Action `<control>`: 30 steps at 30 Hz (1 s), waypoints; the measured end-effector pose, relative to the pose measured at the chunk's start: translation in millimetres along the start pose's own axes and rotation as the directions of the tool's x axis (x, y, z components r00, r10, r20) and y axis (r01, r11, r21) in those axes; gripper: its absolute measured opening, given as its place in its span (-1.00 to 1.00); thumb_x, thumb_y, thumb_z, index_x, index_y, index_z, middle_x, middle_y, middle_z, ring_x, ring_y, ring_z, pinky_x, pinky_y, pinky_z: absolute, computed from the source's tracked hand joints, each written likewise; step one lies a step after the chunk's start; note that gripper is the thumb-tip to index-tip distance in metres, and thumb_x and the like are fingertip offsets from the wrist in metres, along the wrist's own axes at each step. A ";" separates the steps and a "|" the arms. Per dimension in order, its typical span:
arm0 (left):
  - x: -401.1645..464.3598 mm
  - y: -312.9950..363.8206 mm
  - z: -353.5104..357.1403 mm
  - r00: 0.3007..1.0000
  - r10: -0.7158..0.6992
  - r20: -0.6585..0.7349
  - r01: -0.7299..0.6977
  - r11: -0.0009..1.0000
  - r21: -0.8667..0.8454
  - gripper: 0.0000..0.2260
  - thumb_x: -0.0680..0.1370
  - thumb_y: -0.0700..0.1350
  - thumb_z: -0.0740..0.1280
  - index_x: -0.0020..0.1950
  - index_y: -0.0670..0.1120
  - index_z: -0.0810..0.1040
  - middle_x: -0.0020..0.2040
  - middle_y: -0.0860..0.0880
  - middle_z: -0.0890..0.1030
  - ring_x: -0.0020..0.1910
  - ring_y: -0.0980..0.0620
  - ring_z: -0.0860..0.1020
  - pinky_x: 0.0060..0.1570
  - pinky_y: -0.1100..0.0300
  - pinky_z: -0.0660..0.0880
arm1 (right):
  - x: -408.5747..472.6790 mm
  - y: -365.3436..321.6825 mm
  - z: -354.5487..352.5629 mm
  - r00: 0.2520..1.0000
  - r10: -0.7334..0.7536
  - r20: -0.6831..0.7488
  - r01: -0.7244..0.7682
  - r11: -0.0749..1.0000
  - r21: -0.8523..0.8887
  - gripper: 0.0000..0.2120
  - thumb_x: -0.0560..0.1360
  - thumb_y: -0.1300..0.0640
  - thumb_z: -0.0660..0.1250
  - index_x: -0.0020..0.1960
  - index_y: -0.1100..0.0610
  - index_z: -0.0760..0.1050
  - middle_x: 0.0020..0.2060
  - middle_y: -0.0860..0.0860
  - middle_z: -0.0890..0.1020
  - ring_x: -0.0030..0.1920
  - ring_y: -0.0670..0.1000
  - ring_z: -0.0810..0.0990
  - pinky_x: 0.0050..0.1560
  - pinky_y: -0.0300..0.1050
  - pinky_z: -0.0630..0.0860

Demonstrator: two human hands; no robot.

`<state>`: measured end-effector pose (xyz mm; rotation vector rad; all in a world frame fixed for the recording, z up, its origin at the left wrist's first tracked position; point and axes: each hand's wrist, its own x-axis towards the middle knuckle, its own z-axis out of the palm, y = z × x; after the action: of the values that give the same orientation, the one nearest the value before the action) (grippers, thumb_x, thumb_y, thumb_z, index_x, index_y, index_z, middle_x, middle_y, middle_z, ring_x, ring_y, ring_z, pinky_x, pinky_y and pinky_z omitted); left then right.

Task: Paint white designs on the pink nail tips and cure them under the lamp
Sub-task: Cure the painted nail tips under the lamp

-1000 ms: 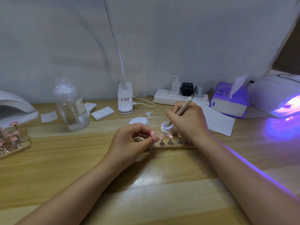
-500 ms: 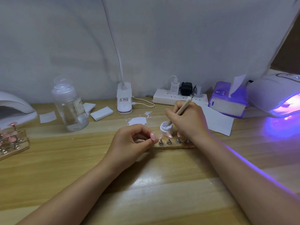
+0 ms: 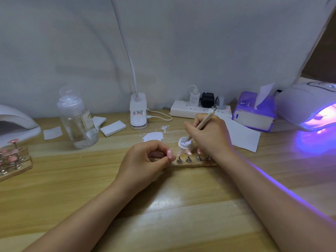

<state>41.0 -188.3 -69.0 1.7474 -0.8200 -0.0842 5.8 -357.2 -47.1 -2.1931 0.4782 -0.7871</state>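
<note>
My left hand [image 3: 145, 164] pinches a pink nail tip [image 3: 170, 154] between thumb and fingers at the left end of a wooden holder [image 3: 192, 163]. The holder carries more pink tips on small metal stands [image 3: 188, 159]. My right hand [image 3: 209, 136] grips a thin wooden-handled brush [image 3: 202, 122], and its tip dips into a small white jar of white gel [image 3: 185, 144] just behind the holder. A white curing lamp [image 3: 309, 104] glows purple at the far right.
A smear of white paint [image 3: 153, 136] lies behind the jar. A clear bottle [image 3: 76, 120], white pads [image 3: 112, 128], desk-lamp base [image 3: 138, 113], power strip [image 3: 200, 110], tissue box [image 3: 254, 113] and paper sheet [image 3: 241, 137] line the back. A second lamp [image 3: 16, 124] and tip rack [image 3: 12, 160] stand left.
Almost nothing has moved. The brush stays in the jar with only a slight shift of my right hand, and my left hand keeps hold of the nail tip.
</note>
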 end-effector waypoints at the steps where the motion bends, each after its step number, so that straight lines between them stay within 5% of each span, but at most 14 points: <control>1: -0.3 0.5 0.1 1.000 0.003 0.000 -0.003 1.000 0.011 -0.84 0.41 -0.23 0.44 -0.31 0.00 0.58 -0.35 0.07 0.67 -0.32 0.20 0.62 -0.24 0.36 0.51 | -0.2 -0.1 -0.2 1.000 -0.002 -0.007 0.002 1.000 -0.004 -0.66 0.41 0.08 0.33 -0.48 0.06 0.31 -0.54 -0.02 0.53 -0.54 -0.06 0.44 -0.44 -0.21 0.32; 10: -1.9 3.4 0.3 1.000 -0.010 -0.020 0.011 0.998 0.055 -0.84 0.40 -0.15 0.45 -0.34 0.07 0.58 -0.35 0.10 0.66 -0.30 0.19 0.63 -0.12 0.04 0.55 | -0.6 -1.0 -0.5 1.000 0.007 0.014 -0.007 1.000 -0.002 -0.69 0.41 0.08 0.32 -0.46 0.07 0.32 -0.45 0.07 0.60 -0.51 0.00 0.47 -0.39 -0.17 0.38; 20: 0.3 -1.1 0.6 1.000 -0.007 -0.014 0.008 0.998 0.054 -0.85 0.44 -0.20 0.42 -0.30 0.00 0.56 -0.34 0.13 0.66 -0.30 0.24 0.62 -0.28 0.46 0.43 | -0.3 0.5 -0.5 1.000 0.015 0.010 -0.015 1.000 0.010 -0.66 0.43 0.04 0.34 -0.46 0.06 0.32 -0.47 0.08 0.59 -0.59 -0.10 0.44 -0.42 -0.21 0.32; 30: 0.9 -2.9 0.1 1.000 -0.004 0.005 0.004 1.000 0.008 -0.88 0.44 -0.21 0.42 -0.28 -0.04 0.58 -0.32 0.10 0.67 -0.29 0.20 0.64 -0.27 0.46 0.45 | -1.4 -0.7 -2.0 1.000 0.013 0.022 -0.013 1.000 0.006 -0.65 0.44 0.03 0.34 -0.46 0.06 0.32 -0.47 0.09 0.60 -0.62 -0.09 0.43 -0.42 -0.20 0.35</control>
<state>43.0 -188.6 -71.3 1.7574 -0.8220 -0.0883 3.5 -357.0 -46.1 -2.1881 0.4781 -0.7556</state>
